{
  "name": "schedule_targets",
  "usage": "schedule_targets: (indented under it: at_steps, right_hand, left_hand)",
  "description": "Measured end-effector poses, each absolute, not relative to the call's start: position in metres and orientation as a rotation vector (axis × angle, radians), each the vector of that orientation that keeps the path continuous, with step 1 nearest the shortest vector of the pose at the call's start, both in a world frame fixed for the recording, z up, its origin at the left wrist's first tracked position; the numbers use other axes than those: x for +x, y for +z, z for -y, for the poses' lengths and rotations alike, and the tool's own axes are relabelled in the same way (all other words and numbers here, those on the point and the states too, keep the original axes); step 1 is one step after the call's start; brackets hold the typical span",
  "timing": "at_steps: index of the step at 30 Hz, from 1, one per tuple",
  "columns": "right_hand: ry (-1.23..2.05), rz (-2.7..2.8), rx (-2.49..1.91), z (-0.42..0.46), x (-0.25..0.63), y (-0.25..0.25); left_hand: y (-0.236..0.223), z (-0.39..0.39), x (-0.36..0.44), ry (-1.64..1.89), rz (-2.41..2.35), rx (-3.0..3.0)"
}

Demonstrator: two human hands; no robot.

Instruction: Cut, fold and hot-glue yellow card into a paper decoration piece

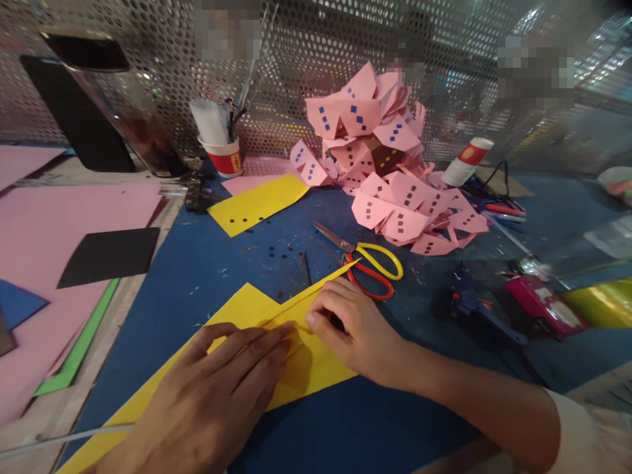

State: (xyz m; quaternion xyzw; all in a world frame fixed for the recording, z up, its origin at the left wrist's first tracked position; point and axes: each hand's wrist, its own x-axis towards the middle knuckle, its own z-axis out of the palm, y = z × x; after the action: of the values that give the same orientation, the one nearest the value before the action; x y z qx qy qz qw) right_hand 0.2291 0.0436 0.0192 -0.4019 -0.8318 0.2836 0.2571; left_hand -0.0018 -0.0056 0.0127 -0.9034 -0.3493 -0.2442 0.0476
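Observation:
A yellow paper sheet [316, 375] lies on the blue table top, its far edge folded over into a narrow strip pointing up to the right. My left hand [212, 388] rests flat on the yellow paper, fingers stretched out. At the folded edge, my right hand [350, 322] is curled, thumb and fingers closed on the paper. More yellow paper [234, 309] extends to the lower left under my left hand; whether it is a separate sheet I cannot tell. Just beyond my right hand lie scissors [355, 253] with one yellow and one red handle loop.
Folded pink paper pieces [395, 164] with small dark squares pile up at the back. A yellow paper piece [261, 204] and a paper cup of sticks [222, 155] are back left. Pink sheets [99, 210] lie left; a blue glue gun [478, 306] and a magenta object [543, 306] lie right.

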Motion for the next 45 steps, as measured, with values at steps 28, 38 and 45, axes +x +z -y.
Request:
schedule_targets:
  at_steps: [28,38,45]
  right_hand:
    - [0.655,2.372,-1.086,-0.041,0.2277,0.0169]
    - [0.649,2.375,-1.088,-0.0413,0.2265,0.0166]
    - [0.695,2.311,-1.11,-0.0399,0.2266,0.0171]
  left_hand:
    - [0.0175,0.0056,-0.0028,-0.663,1.045,-2.769]
    - [0.0162,0.0048,-0.0004,-0.722,1.027,-2.781]
    - [0.0184,0.0045,0.0003,-0.719,1.02,-2.788]
